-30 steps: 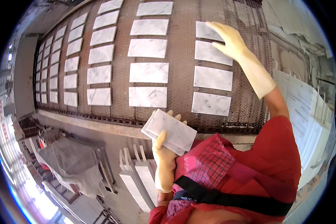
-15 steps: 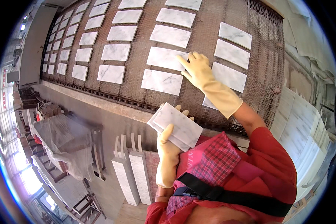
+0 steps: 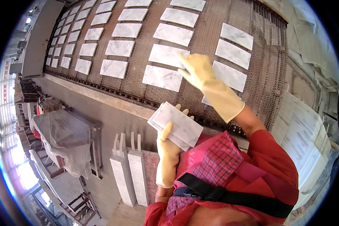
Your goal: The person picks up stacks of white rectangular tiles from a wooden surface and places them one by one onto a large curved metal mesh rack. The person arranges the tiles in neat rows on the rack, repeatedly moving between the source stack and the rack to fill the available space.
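Both my hands wear pale yellow rubber gloves. My left hand [image 3: 167, 148] grips a small stack of white, grey-veined marble tiles [image 3: 180, 124] in front of my body, its thumb over the top tile. My right hand [image 3: 200, 67] reaches over a brown wire-mesh belt [image 3: 209, 37], palm down, slightly blurred. Its index finger and thumb are spread, the index fingertip over the right end of a flat marble tile [image 3: 164, 54] in the column nearest my hand. Just below lies another tile [image 3: 162, 78], close to the thumb. Whether the other fingers touch anything is hidden.
Rows of similar tiles [image 3: 123, 30] cover the belt to the left. A shorter column [image 3: 232, 54] lies to the right, partly behind my right forearm. Along the belt runs a pale ledge [image 3: 98, 98]. Long stone strips [image 3: 138, 177] stand below it, and a plastic-covered stack [image 3: 69, 139] stands lower left.
My right hand stays over the same tile, its fingers slightly shifted. The tiles on the left appear a little higher and farther right in view. My left hand keeps its stack.
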The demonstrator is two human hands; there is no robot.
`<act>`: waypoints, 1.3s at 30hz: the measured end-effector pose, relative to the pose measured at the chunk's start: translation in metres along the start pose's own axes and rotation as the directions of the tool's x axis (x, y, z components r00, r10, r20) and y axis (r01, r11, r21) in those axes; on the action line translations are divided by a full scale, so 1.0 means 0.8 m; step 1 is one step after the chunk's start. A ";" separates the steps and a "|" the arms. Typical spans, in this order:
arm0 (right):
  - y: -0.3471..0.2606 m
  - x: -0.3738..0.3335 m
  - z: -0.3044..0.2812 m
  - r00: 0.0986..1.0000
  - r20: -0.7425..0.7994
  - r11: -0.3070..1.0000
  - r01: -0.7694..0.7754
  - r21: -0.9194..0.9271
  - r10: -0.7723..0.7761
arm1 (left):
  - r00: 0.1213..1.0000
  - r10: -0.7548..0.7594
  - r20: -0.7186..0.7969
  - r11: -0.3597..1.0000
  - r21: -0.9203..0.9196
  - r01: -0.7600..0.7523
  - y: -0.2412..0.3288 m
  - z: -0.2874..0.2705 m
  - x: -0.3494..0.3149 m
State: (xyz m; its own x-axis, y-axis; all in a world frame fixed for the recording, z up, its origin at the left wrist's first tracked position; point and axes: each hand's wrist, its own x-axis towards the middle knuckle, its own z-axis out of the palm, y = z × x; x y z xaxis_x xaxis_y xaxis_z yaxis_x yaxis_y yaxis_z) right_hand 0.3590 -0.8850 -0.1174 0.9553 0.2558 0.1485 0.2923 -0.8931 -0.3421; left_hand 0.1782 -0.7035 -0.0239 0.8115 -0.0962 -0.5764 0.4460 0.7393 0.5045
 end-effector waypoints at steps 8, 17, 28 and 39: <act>-0.070 -0.013 0.040 0.980 0.187 0.984 0.103 -0.148 -0.075 | 1.000 0.028 -0.007 0.999 -0.022 -0.028 0.000 0.001 -0.012; -0.064 -0.010 0.005 0.949 0.307 0.997 0.074 0.010 -0.073 | 0.999 0.034 0.040 0.996 -0.079 -0.030 0.008 -0.045 0.005; -0.108 -0.101 -0.058 0.964 0.179 0.226 -0.133 0.965 -0.194 | 0.886 0.460 -0.061 0.718 0.613 -0.330 0.042 0.065 0.031; -0.068 -0.118 -0.048 0.958 0.277 -0.404 -0.284 0.870 -0.077 | 0.916 0.399 0.049 0.626 0.715 -0.311 -0.001 0.120 0.064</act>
State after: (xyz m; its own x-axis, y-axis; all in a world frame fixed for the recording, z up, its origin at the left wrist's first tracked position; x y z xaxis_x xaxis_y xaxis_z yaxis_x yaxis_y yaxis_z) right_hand 0.2514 -0.8747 -0.0771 0.9048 0.4165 -0.0881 -0.3499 0.6098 -0.7111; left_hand 0.2556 -0.7733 0.0080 0.9395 0.1737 -0.2952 0.2970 0.0164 0.9547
